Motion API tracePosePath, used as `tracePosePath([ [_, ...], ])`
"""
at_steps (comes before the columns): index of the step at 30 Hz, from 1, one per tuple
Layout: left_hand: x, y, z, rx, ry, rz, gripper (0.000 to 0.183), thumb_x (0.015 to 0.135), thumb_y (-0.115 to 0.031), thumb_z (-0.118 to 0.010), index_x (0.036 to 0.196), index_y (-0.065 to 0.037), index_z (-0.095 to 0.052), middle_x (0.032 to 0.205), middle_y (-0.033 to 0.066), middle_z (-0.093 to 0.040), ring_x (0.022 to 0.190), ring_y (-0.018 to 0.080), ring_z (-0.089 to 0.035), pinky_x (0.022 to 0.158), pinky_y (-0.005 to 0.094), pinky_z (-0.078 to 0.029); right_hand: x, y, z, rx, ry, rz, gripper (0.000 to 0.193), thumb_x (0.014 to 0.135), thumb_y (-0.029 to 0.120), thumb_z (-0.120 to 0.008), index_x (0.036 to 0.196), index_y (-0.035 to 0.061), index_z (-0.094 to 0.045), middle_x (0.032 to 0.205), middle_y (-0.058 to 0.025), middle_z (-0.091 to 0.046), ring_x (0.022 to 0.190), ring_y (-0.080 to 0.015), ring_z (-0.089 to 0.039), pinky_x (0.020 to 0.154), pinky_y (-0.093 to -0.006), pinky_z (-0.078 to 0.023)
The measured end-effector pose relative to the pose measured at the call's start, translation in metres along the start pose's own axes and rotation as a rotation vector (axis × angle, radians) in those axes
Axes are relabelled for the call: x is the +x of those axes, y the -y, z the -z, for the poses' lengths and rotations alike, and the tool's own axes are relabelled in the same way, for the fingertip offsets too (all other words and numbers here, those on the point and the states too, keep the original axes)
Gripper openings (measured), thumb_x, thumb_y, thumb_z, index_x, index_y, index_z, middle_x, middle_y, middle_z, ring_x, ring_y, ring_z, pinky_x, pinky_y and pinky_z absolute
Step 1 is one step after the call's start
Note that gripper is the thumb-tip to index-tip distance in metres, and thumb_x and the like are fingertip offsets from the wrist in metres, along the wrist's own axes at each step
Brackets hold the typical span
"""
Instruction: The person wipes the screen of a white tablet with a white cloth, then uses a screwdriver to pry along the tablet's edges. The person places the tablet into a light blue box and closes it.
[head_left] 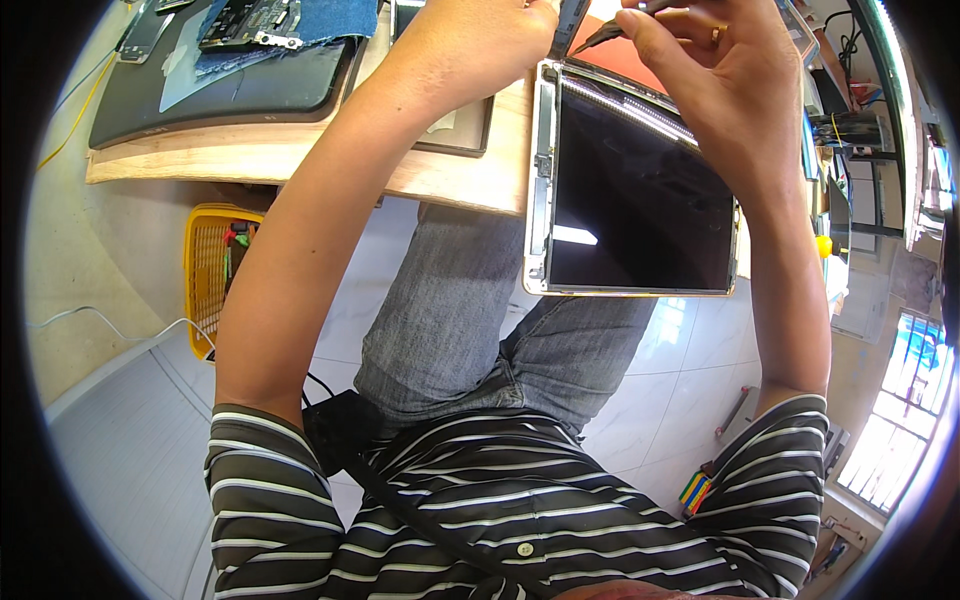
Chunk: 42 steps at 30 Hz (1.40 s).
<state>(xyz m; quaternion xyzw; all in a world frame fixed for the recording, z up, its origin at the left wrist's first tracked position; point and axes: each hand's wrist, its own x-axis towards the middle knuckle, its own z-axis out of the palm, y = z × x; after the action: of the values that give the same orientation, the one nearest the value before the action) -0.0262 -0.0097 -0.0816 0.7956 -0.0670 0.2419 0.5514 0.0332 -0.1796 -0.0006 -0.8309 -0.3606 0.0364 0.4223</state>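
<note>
An opened tablet (640, 200) with a black glassy panel and bare metal strips along its frame lies at the table's front edge, partly overhanging my lap. My right hand (715, 85) is closed on a dark, pointed pair of tweezers (603, 35), their tip facing left above the tablet's far edge. At the tablet's far left corner, my left hand (480, 50) is closed, its fingertips partly cut off by the upper edge. Beside those fingers is a narrow dark strip (568, 28); I cannot make out whether they grip it.
On the wooden table (470, 185), a black case-like slab (215, 105) at the left carries a circuit board (250, 22) and blue denim cloth (335, 18). An orange-red sheet (610, 55) lies beyond the tablet. Below the table stands a yellow basket (205, 270).
</note>
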Motion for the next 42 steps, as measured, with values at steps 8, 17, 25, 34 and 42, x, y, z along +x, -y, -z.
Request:
tracePosePath([
  [8, 0.002, 0.013, -0.003, 0.05, -0.019, -0.028, 0.026, 0.094, -0.017, -0.062, 0.111, 0.002, -0.07, 0.096, 0.0212, -0.074, 0.087, 0.0309, -0.07, 0.081, 0.0387, -0.054, -0.008, -0.013, -0.006, -0.096, -0.035, 0.283, 0.034, 0.089, -0.005, -0.07, 0.118, 0.0012, -0.052, 0.096, -0.0084, -0.062, 0.084, -0.0131, -0.071, 0.074, -0.0255, -0.058],
  [17, 0.001, 0.015, -0.003, 0.063, -0.028, -0.048, 0.03, 0.094, -0.022, -0.067, 0.113, 0.001, -0.07, 0.098, 0.0216, -0.074, 0.088, 0.033, -0.07, 0.082, 0.0407, -0.054, -0.011, -0.003, -0.01, -0.166, -0.035, 0.316, 0.035, 0.088, -0.006, -0.07, 0.117, 0.0012, -0.052, 0.093, -0.0091, -0.064, 0.083, -0.0142, -0.073, 0.073, -0.0256, -0.058],
  [25, 0.001, 0.018, -0.005, 0.028, -0.022, -0.062, 0.03, 0.095, -0.022, -0.067, 0.115, -0.001, -0.07, 0.1, 0.0198, -0.075, 0.091, 0.0314, -0.07, 0.084, 0.0401, -0.054, -0.013, 0.0, -0.012, -0.226, -0.045, 0.373, 0.034, 0.088, -0.006, -0.069, 0.116, 0.0006, -0.052, 0.094, -0.0103, -0.065, 0.083, -0.0157, -0.073, 0.074, -0.0267, -0.06],
  [34, 0.0, 0.005, -0.007, 0.007, -0.046, 0.054, 0.027, 0.095, -0.019, -0.066, 0.114, -0.001, -0.069, 0.097, 0.0191, -0.074, 0.089, 0.0284, -0.069, 0.083, 0.0389, -0.054, -0.002, 0.001, -0.004, -0.153, 0.083, 0.323, 0.027, 0.088, -0.007, -0.068, 0.11, -0.0004, -0.054, 0.093, -0.0093, -0.063, 0.084, -0.0164, -0.072, 0.076, -0.029, -0.061],
  [42, 0.0, 0.012, -0.007, 0.024, -0.01, 0.063, 0.019, 0.096, -0.016, -0.064, 0.107, -0.001, -0.069, 0.088, 0.0144, -0.072, 0.08, 0.0247, -0.065, 0.077, 0.0378, -0.052, 0.016, 0.023, 0.008, -0.394, 0.226, 0.442, 0.012, 0.083, -0.004, -0.075, 0.091, -0.0044, -0.065, 0.085, -0.0115, -0.07, 0.075, -0.0171, -0.071, 0.071, -0.0293, -0.059],
])
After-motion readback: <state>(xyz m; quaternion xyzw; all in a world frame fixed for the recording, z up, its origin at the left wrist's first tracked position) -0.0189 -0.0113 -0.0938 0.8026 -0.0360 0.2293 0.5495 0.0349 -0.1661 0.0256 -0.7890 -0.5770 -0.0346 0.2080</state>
